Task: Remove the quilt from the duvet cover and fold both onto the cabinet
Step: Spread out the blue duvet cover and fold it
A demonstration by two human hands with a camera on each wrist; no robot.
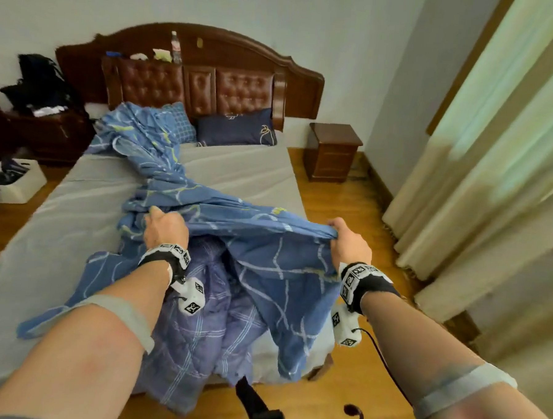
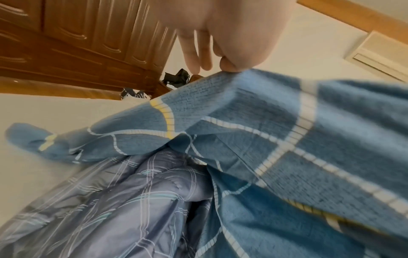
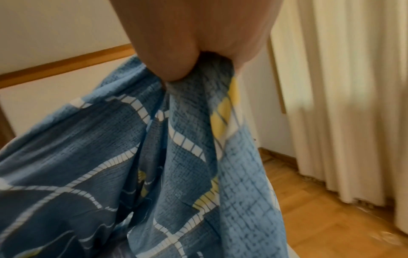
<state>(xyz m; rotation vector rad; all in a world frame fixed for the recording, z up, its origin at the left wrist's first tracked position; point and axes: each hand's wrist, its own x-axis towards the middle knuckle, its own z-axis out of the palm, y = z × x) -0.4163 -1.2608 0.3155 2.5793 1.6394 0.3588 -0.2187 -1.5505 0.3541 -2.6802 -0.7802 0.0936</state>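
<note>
Blue duvet cover (image 1: 260,240) pinched between fingers (image 2: 229,65), quilt (image 1: 199,317) below

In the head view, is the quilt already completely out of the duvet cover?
No, the quilt shows only at the cover's open end, while both hands hold the duvet cover edge up above it.

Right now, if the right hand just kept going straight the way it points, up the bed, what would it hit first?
Probably nothing solid soon. The right hand, gripping the duvet cover, points along the bed's right edge; beyond lies bare grey sheet, then likely the navy pillow. Depth is uncertain.
</note>
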